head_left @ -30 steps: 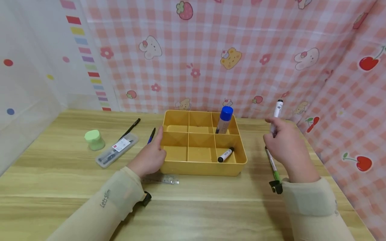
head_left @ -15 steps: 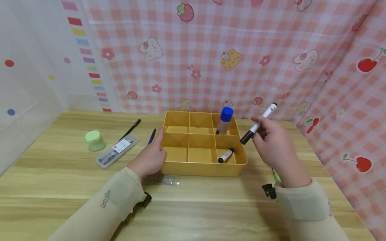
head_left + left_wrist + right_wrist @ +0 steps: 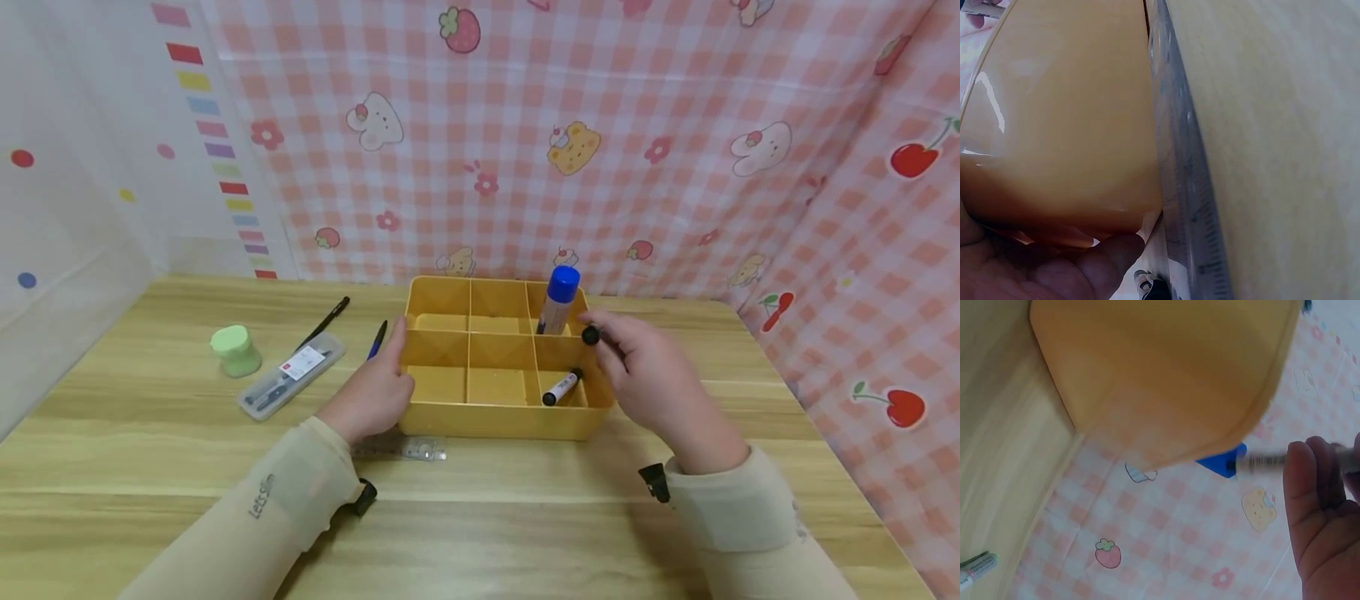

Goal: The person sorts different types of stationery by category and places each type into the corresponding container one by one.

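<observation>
A yellow organizer box [image 3: 498, 421] with several compartments stands on the table. My left hand [image 3: 371, 387] rests against its left wall, the index finger lying along the wall; in the left wrist view its fingertips [image 3: 1119, 250] press near the lower edge. My right hand [image 3: 652, 375] pinches a white marker [image 3: 1263, 464] over the box's right rim, its black end toward the head camera. A blue-capped tube like a glue stick [image 3: 557, 308] stands in the back right compartment. A short white marker with black ends [image 3: 561, 388] leans in the front right one.
A clear ruler [image 3: 420, 450] lies along the box's front left. Further left are a blue pen [image 3: 377, 340], a clear pencil case [image 3: 292, 375], a black pen [image 3: 326, 321] and a green tub-like object [image 3: 236, 348]. A green-ended marker [image 3: 977, 570] lies to the right.
My right hand has moved left from the table's right side to the box's right rim, tipping the marker from upright to pointing at the camera. The left hand has stayed against the box.
</observation>
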Demonstrator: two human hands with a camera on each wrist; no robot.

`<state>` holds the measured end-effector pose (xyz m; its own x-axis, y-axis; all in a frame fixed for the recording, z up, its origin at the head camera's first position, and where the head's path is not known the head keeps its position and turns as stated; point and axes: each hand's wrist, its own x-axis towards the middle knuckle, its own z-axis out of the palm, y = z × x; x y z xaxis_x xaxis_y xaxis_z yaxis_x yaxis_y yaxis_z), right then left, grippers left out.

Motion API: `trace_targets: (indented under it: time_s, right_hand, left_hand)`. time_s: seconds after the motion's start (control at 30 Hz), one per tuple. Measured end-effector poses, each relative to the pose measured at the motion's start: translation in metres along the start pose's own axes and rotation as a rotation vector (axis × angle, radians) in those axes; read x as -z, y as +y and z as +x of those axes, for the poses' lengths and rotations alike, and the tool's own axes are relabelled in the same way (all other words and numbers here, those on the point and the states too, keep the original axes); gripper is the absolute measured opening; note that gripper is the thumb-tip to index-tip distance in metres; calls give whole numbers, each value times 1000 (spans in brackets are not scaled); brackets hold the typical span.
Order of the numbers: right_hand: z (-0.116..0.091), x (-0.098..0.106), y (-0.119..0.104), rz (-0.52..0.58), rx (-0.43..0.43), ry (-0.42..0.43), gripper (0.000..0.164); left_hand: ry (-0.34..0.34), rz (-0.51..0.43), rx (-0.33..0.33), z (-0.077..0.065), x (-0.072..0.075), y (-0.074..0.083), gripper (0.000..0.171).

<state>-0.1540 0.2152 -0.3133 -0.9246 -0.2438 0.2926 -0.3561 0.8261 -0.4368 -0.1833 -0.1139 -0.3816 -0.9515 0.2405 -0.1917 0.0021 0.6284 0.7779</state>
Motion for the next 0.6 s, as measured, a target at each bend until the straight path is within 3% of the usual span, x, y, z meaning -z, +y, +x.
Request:
trace_targets:
  time_s: [0.3,0.6]
  right_hand:
    - [-3,-19,-2,7,134,16,14]
    - [1,-25,0,-9,133,-50,11]
  left_hand:
    - [-6,-4,21,0,-1,-3,82]
    - [6,19,-4,1,0,-1,82]
